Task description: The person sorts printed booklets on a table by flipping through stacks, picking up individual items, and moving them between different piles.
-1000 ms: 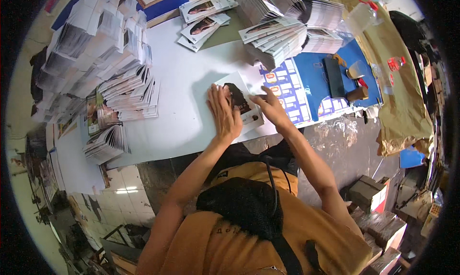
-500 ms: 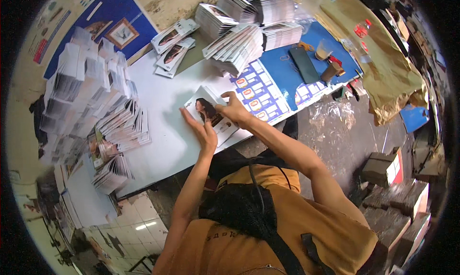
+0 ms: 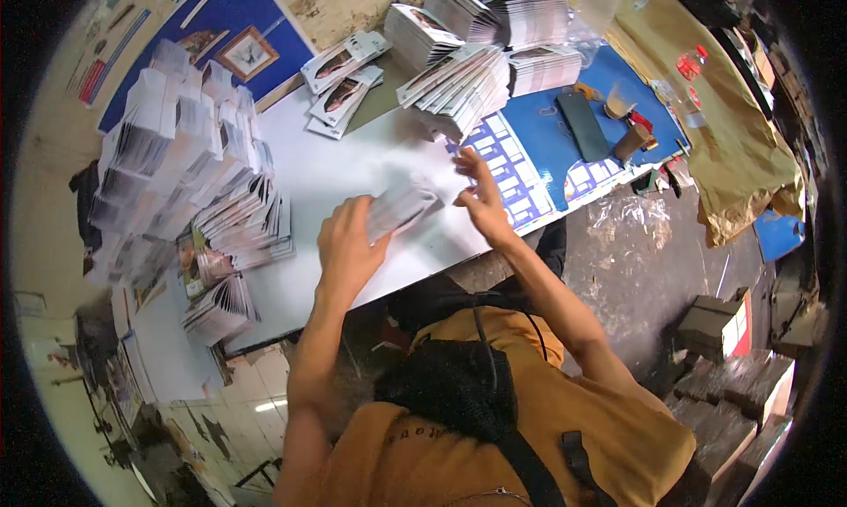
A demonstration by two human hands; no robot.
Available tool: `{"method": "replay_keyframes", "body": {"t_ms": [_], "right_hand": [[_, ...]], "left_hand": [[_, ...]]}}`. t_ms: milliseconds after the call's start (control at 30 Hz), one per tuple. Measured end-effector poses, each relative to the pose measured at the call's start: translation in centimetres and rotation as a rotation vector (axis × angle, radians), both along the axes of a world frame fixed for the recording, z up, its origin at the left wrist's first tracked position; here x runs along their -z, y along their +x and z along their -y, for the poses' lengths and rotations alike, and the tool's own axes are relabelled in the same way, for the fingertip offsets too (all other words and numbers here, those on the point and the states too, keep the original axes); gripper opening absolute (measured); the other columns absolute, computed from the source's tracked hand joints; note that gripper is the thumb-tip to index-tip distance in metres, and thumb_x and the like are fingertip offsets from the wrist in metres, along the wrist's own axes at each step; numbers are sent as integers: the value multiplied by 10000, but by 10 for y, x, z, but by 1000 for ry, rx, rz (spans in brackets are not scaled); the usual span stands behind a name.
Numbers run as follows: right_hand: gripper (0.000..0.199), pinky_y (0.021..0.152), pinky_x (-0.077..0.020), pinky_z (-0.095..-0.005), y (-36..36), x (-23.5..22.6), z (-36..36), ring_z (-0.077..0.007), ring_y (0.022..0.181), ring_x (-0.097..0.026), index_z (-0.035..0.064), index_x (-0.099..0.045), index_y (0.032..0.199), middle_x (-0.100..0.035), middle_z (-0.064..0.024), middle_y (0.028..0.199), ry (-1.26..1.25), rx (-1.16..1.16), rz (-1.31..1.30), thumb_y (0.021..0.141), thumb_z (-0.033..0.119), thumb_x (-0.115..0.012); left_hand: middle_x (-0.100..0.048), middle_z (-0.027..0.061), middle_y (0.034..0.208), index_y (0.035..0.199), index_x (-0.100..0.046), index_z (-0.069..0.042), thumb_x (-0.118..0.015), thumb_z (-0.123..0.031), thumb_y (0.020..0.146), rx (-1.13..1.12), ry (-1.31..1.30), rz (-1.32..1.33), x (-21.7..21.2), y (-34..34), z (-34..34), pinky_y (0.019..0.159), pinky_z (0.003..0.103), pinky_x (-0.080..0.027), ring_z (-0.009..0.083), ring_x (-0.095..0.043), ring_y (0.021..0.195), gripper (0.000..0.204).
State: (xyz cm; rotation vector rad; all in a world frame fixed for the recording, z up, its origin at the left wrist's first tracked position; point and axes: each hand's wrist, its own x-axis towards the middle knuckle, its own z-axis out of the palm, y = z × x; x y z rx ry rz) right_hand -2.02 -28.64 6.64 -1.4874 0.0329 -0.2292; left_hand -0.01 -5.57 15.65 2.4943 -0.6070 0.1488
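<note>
A small stack of printed booklets [image 3: 399, 209], blurred by motion, stands on its edge over the white tabletop [image 3: 300, 176]. My left hand [image 3: 350, 247] is closed round its left end, thumb on the near side and fingers behind. To the right of the stack, my right hand [image 3: 483, 202] is open, its fingers apart and curved toward the stack, with nothing in it. The covers of the held booklets do not show from here.
Tall piles of folded booklets [image 3: 159, 158] stand at the left. Further bundles [image 3: 459, 88] and loose booklets [image 3: 340, 101] lie at the back. On the blue surface rest a phone [image 3: 582, 126] and a plastic cup [image 3: 619, 101]. Brown paper [image 3: 750, 176] hangs at the right.
The booklets lay flat, cover up, between both hands; now the stack is tilted up on edge in my left hand. My right hand has come off it to the right. The view has shifted slightly.
</note>
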Motion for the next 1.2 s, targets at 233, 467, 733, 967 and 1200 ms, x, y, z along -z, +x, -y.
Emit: {"method": "replay_keyframes", "body": {"t_ms": [233,467,733,967,1200], "right_hand": [[831,1005,-405,-430,-12,-10,2,-290,1289,-471,114,-305,1508,-459,-147,1453,-144,16,59,729,14,-578],[542,1045,-437,-421,-20,-12,-44,-255,1241,-537,29,-458,1401,-560,-163,1304,64,-161,94,892,67,-643],[579,1066,-408,-393,-27,14,-37,-336,1288,-526,5,-439,1426,-532,-238,1381,-241,-127,145,878,29,-622],[717,1116,-353,-376,-37,6,-47,-367,1378,-418,22,-271,1526,-411,-296,1467,-185,-88,116,893,9,-607],[657,1117,-350,-363,-42,5,-49,-292,1394,-396,10,-291,1517,-394,-240,1510,-249,-98,65,933,27,-591]], "left_hand": [[-633,152,1014,1104,-532,-24,-810,-152,719,-34,243,-14,42,11,-11,822,455,-478,356,-618,958,491],[-682,164,991,1118,-502,23,-783,-103,835,-72,-651,-179,54,-6,9,765,308,-545,218,-694,910,418],[-613,160,1081,1089,-630,24,-652,-75,904,-71,-731,-117,136,-35,8,716,354,-505,241,-620,883,211],[-610,126,1126,1166,-587,26,-546,-211,928,-111,-882,-365,148,-55,11,871,372,-451,253,-559,1010,338],[-555,165,1261,1241,-534,67,-411,-245,1000,-87,-846,-385,149,-54,9,1026,382,-390,279,-511,1183,413]]}}
